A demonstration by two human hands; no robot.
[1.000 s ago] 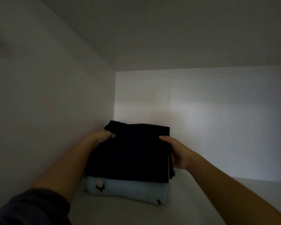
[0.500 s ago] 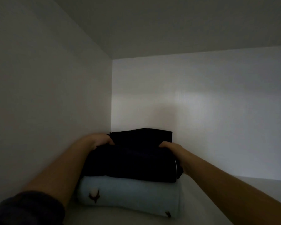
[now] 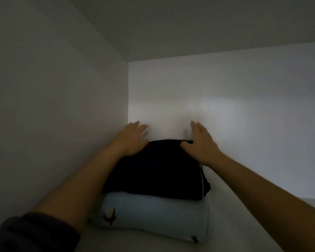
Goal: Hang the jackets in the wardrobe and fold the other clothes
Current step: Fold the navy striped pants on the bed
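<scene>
A folded black garment (image 3: 156, 171) lies on top of a folded pale blue garment (image 3: 153, 215) with small dark motifs, in the back left corner of a dim wardrobe shelf. My left hand (image 3: 132, 139) rests flat on the black garment's far left edge, fingers spread. My right hand (image 3: 201, 144) lies flat on its far right edge, fingers apart and pointing at the back wall. Neither hand grips the cloth.
The white left side wall (image 3: 53, 115) stands close beside the stack. The back wall (image 3: 244, 115) is just behind my fingertips, and the shelf ceiling (image 3: 189, 24) hangs low overhead. The shelf floor (image 3: 235, 224) extends to the right of the stack.
Both hands have let go of the black garment's sides and slid forward, now lying open on its far edge. The stack sits closer to the back wall.
</scene>
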